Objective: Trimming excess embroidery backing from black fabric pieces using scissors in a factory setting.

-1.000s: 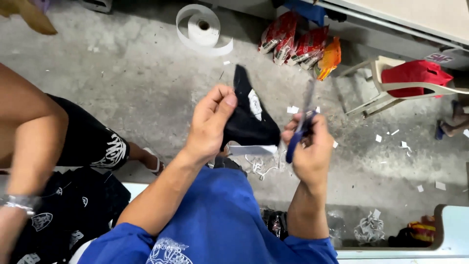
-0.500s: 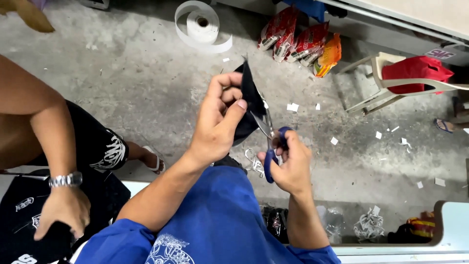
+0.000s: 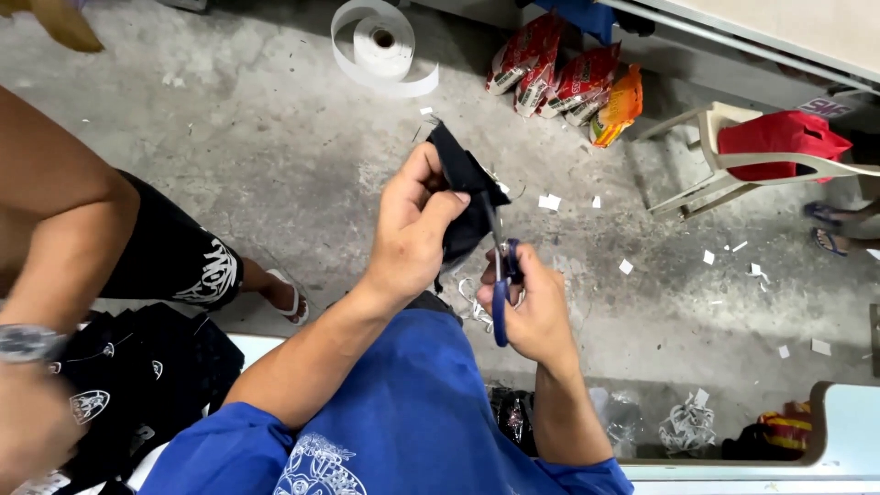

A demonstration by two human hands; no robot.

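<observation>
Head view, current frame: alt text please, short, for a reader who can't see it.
Seen from above, a person in a blue shirt holds a small black fabric piece in the left hand and cuts it with blue-handled scissors in the right hand. Paper scraps dot the concrete floor; another person's arm shows at left.

Red and orange snack packets (image 3: 561,75) by the wall; white label roll (image 3: 380,44) left of them.
</observation>
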